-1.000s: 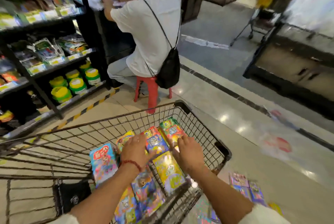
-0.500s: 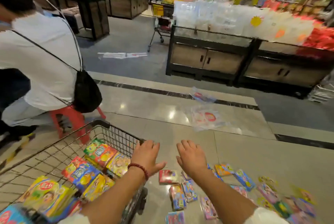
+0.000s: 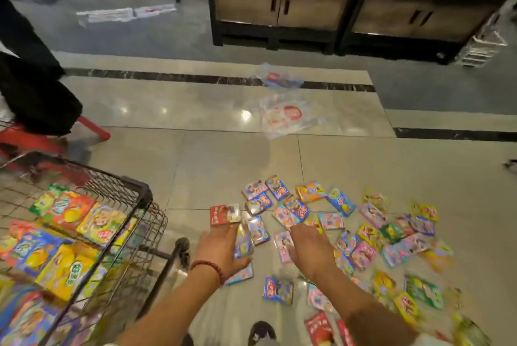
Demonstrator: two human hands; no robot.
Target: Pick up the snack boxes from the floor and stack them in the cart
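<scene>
Head view looks down on a pale tiled floor (image 3: 229, 166), and that is the stage for everything. At the left stands the wire cart (image 3: 145, 192), already carrying a bright layer of stacked boxes (image 3: 70, 234). Across the aisle sits a dark display cabinet (image 3: 279, 4), and a crumpled plastic wrapper (image 3: 288, 116) lies well clear of the action.

Down to the target: a wide scatter of snack boxes (image 3: 344, 234) lies flat on the tiles, to the right of the cart, some overlapping, some apart. A red box (image 3: 223, 214) sits at the near left edge of the pile.

Both hands reach in now. The left hand (image 3: 221, 247), with a beaded bracelet (image 3: 208, 267) at the wrist, hovers spread, palm down, over the boxes just below that red one. The right hand (image 3: 310, 247) is spread too, over the middle of the pile. Neither grips anything yet.

My read: this is the gather. Best to sweep neighbouring boxes together with flat fingers, square them into a neat bundle between both palms, then lift as one. Thin boxes on slick tile may slide away, so press inward, not down.
</scene>
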